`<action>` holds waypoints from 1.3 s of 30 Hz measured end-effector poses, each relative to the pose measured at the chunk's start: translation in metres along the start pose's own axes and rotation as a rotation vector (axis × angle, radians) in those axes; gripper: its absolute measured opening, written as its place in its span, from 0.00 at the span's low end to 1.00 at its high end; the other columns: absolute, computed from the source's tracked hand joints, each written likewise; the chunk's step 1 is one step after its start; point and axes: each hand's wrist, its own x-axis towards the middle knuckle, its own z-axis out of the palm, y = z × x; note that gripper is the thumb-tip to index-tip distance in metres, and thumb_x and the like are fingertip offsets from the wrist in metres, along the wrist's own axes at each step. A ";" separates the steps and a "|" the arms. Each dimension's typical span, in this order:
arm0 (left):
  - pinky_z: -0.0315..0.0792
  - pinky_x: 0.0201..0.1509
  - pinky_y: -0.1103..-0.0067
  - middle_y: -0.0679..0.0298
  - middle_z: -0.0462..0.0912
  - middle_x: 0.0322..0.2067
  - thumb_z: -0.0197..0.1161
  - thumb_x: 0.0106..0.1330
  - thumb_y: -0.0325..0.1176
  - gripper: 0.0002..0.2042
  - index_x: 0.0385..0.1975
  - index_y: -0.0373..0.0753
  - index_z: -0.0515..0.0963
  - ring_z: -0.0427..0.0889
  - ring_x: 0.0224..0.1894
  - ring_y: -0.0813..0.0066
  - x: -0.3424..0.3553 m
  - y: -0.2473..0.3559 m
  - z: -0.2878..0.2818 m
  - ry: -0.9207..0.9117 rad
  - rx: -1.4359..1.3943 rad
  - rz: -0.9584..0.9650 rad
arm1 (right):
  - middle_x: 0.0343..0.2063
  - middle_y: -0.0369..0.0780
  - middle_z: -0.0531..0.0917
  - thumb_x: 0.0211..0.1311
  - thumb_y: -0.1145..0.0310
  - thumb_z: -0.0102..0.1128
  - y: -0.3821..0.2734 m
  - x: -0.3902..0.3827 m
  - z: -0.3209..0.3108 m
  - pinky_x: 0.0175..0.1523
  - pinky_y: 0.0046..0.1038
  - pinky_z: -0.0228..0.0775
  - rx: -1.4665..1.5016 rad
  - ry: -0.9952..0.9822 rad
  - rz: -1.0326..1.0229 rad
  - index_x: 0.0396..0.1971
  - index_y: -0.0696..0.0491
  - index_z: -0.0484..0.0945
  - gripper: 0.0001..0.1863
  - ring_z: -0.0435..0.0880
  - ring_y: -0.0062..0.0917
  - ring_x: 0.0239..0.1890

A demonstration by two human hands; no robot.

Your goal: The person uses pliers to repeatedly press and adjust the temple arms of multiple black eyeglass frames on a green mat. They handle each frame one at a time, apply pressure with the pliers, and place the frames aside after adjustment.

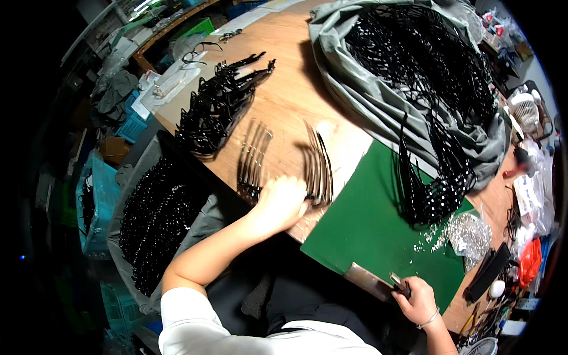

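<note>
My left hand [283,202] is closed on a row of black glasses frames [319,171] at the near edge of the wooden table. Their thin arms stick out away from me on both sides of the hand, partly blurred. At the lower right, my right hand [417,302] grips a small hand tool [399,283] with a metal tip and dark handle, seemingly pliers. It is just over a flat metal plate [370,281] at the green mat's [355,219] near edge. Beyond my left hand lies a stack of similar black frames [216,109].
A grey cloth-lined heap of glossy black frames [426,59] fills the far right, some spilling onto the mat. Small silvery pieces lie by a clear bag [470,234]. Left of the table stands a lined container of black pieces [157,225]. A black case [488,272] lies at right.
</note>
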 end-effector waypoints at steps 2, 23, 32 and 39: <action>0.68 0.32 0.68 0.55 0.73 0.21 0.58 0.49 0.36 0.10 0.23 0.34 0.70 0.74 0.27 0.56 -0.001 -0.014 -0.009 -0.259 -0.037 0.086 | 0.20 0.44 0.73 0.40 0.66 0.61 0.002 0.000 0.000 0.31 0.34 0.64 -0.018 -0.018 0.022 0.22 0.57 0.71 0.11 0.73 0.39 0.25; 0.44 0.61 0.54 0.61 0.71 0.49 0.55 0.50 0.25 0.12 0.36 0.42 0.77 0.58 0.60 0.68 0.191 -0.282 -0.072 -0.262 0.481 -0.629 | 0.19 0.46 0.74 0.51 0.65 0.57 -0.078 0.042 -0.028 0.28 0.31 0.65 0.175 0.055 0.410 0.25 0.57 0.71 0.10 0.73 0.37 0.21; 0.38 0.50 0.35 0.67 0.55 0.58 0.51 0.51 0.29 0.19 0.46 0.46 0.70 0.44 0.63 0.58 0.019 -0.150 -0.001 0.062 0.665 -0.344 | 0.21 0.48 0.76 0.51 0.64 0.56 -0.078 0.029 -0.015 0.30 0.32 0.67 0.086 0.056 0.404 0.27 0.57 0.71 0.11 0.76 0.41 0.24; 0.54 0.49 0.47 0.71 0.62 0.54 0.49 0.55 0.35 0.14 0.42 0.53 0.71 0.54 0.59 0.62 0.013 -0.212 -0.004 0.224 0.897 -0.217 | 0.18 0.47 0.74 0.45 0.65 0.60 -0.011 0.020 -0.017 0.29 0.31 0.66 0.137 -0.058 0.254 0.22 0.58 0.71 0.12 0.74 0.40 0.23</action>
